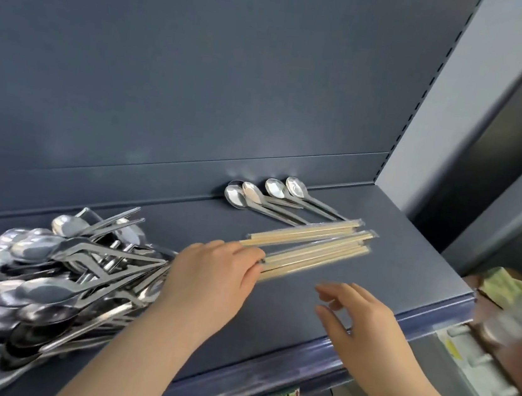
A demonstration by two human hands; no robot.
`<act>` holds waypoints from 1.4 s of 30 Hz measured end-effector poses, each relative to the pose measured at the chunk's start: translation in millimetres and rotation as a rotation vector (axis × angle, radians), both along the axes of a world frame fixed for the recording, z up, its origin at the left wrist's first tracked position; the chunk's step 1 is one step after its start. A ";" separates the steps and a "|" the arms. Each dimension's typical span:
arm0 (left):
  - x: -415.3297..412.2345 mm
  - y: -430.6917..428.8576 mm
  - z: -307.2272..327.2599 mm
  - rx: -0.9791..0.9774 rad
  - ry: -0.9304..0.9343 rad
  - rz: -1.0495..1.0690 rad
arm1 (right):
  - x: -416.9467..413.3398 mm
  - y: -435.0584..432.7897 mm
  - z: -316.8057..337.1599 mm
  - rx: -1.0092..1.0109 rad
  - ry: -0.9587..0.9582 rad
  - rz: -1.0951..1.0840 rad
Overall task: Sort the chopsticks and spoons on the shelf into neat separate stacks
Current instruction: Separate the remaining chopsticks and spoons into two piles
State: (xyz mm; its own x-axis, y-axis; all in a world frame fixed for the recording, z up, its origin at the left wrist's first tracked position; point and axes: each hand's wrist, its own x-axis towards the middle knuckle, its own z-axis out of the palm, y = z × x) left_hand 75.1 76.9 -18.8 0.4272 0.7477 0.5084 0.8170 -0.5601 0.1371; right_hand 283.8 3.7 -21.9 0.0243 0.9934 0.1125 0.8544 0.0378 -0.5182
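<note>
Far L on the shelf [410, 255]: a big loose spoon pile [47, 270], steel, bowls and handles crossed every way, w/ some thin metal rods mixed in, can't tell what those are. Steel is stiff, smooth and prob. slippery, and a heap like this likely shifts and clatters if pulled from the middle, so best to take spoons one or two at a time by the handle neck, from the top. Next, the left hand [214, 274] lies palm down just R of the pile, fingers curled over and thumb under the near ends of the chopsticks [312, 250]. These are pale wooden pairs in clear wrappers, fanned out toward the back R, far ends resting on the shelf or just above it, can't tell which. They look v. light and stiff; the film is prob. slick, so packs can slide over each other when held by one end only. A mid-length grip, or squaring both ends, would likely keep them together. Behind them, near the back panel, a short spoon row [266, 195] lies bowls to the rear, handles reaching toward the chopsticks' far ends. Then the right hand [359, 322] hovers over the shelf front, fingers loose and spread, holding nothing, well placed to catch the free ends.
</note>
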 end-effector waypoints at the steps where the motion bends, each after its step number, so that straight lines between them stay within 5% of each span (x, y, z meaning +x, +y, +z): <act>1: 7.5 5.8 -0.3 -0.003 0.000 -0.011 | 7.3 4.5 -3.6 -0.014 0.013 -0.005; 11: 49.1 45.9 -13.3 -0.044 0.065 0.161 | 78.3 143.9 -8.6 0.116 0.152 0.000; 20: 88.2 47.7 -11.5 -0.135 0.069 0.453 | 104.2 265.3 -37.1 -0.322 -0.260 0.082; 27: 114.6 109.2 -10.1 -0.231 0.099 0.537 | 121.5 264.5 -27.2 -0.205 0.043 0.120; 33: 139.5 186.1 -20.0 -0.508 0.158 0.685 | 145.0 252.8 -23.4 -0.163 0.168 0.112; 37: 149.9 197.8 -26.6 -0.553 0.037 0.770 | 156.4 248.8 -22.2 -0.158 0.145 0.106; 42: 153.8 186.6 -19.7 -0.496 -0.333 0.736 | 158.8 245.4 -19.1 -0.162 0.163 0.119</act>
State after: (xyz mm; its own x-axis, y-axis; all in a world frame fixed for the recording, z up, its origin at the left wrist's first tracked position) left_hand 228.9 263.5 -38.5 -0.3476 0.9350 0.0708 0.8178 0.2653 0.5106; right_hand 442.6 249.0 -41.0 -0.0886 0.9951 -0.0437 0.7535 0.0383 -0.6564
